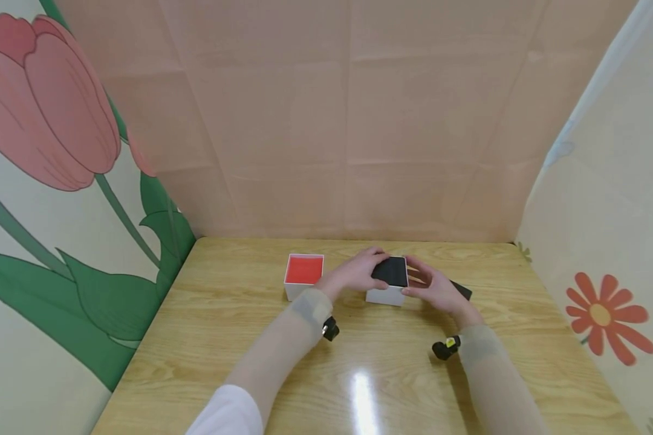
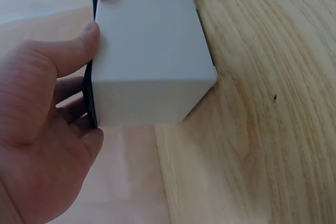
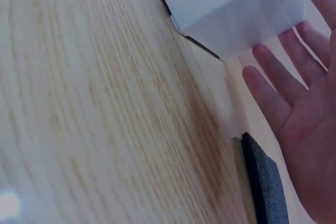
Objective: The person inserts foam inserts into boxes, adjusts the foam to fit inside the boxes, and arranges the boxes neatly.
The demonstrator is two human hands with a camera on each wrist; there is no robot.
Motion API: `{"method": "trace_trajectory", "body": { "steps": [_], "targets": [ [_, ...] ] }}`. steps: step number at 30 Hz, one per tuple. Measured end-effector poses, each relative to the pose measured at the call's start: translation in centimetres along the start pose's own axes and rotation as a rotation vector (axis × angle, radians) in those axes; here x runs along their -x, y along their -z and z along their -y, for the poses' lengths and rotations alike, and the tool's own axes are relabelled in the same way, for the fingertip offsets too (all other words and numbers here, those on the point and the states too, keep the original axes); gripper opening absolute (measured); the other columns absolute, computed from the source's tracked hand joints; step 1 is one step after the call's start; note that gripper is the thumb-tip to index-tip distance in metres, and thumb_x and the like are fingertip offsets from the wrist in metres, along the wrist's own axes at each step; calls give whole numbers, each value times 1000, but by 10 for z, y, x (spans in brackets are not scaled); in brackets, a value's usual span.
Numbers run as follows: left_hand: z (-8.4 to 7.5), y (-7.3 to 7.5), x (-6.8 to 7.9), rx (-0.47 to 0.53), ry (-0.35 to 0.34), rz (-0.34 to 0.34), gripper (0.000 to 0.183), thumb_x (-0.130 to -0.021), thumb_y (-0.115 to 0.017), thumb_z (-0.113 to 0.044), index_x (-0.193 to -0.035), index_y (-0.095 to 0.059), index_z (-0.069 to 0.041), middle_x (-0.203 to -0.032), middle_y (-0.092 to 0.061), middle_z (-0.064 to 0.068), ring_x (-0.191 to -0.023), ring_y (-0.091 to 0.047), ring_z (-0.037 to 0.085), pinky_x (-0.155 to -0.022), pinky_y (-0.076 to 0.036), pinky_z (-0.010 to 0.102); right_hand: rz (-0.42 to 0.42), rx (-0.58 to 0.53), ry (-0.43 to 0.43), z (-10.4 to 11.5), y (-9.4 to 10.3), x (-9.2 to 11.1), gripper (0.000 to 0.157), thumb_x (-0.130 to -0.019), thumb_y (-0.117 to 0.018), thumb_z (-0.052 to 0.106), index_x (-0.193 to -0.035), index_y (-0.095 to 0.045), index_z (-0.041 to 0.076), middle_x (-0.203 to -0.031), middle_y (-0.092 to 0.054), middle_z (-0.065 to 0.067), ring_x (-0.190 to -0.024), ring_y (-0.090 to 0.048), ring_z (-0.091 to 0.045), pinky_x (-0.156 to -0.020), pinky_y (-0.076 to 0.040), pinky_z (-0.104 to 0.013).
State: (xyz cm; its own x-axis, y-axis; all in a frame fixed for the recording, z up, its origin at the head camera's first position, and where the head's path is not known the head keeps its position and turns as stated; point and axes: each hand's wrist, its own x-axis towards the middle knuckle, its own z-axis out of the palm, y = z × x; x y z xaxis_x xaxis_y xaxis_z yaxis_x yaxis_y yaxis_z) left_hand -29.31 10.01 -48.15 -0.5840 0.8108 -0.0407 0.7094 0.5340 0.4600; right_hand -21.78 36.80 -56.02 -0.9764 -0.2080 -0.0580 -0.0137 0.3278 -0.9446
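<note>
A white box [image 1: 385, 296] stands on the table between both hands, its top filled by a black foam pad [image 1: 394, 272]. The left hand [image 1: 359, 270] reaches over from the left and grips the pad across its top, thumb at the near edge and fingers at the far one. In the left wrist view the pad [image 2: 90, 100] sticks out a little past the box's top edge. From the right, the right hand [image 1: 438, 291] holds the box, its thumb on the near face and its other fingers spread along the right side.
Left of the hands stands a second white box [image 1: 296, 292] with a red inside. A black foam piece [image 1: 461, 290] lies on the wooden table [image 1: 239, 338] behind the right hand. A pink cloth [image 1: 348, 151] hangs at the table's back edge, with printed cloths at both sides.
</note>
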Motion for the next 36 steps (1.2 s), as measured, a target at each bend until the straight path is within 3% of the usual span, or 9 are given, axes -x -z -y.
{"method": "trace_trajectory", "body": {
  "steps": [6,10,17,21,27,36],
  "targets": [
    [14,-3,6,156,-47,-41,92,-97,-79,-42,-170,-30,-12,-176,-23,9,-160,-28,23,-127,-27,34,-6,14,1,0,0,0,100,-93,-86,36,-172,-25,25,-175,-28,-6,-153,-38,-44,-118,-35,-65],
    [22,3,14,219,-49,-85,94,-97,-79,-43,-170,-29,-13,-178,-20,6,-161,-24,24,-128,-26,37,-12,13,4,2,-2,-1,100,-93,-86,34,-172,-26,24,-175,-27,-7,-154,-37,-44,-120,-34,-63],
    [35,11,22,152,-25,-134,66,-103,-71,-24,-161,-46,-5,-167,-40,12,-153,-39,30,-126,-31,41,-17,13,-6,2,-3,-3,101,-93,-86,35,-172,-25,24,-175,-27,-8,-154,-36,-44,-121,-32,-64],
    [38,10,23,116,-6,-135,57,-103,-72,-25,-154,-56,-6,-160,-49,11,-148,-45,29,-124,-34,41,-14,10,-11,1,-3,-4,101,-92,-87,36,-172,-26,26,-175,-28,-5,-155,-36,-43,-121,-32,-64],
    [32,10,24,74,7,-140,53,-103,-72,-28,-152,-60,-9,-157,-52,7,-146,-46,25,-123,-36,36,-12,22,-11,1,0,-3,103,-93,-86,37,-173,-24,23,-176,-26,-6,-155,-35,-43,-121,-31,-64],
    [24,12,19,-10,8,-133,51,-101,-73,-28,-147,-65,-8,-152,-56,6,-143,-48,23,-122,-36,31,-11,41,-16,2,0,2,98,-94,-85,38,-172,-24,35,-175,-27,-10,-155,-35,-43,-121,-31,-65]
  ]
}}
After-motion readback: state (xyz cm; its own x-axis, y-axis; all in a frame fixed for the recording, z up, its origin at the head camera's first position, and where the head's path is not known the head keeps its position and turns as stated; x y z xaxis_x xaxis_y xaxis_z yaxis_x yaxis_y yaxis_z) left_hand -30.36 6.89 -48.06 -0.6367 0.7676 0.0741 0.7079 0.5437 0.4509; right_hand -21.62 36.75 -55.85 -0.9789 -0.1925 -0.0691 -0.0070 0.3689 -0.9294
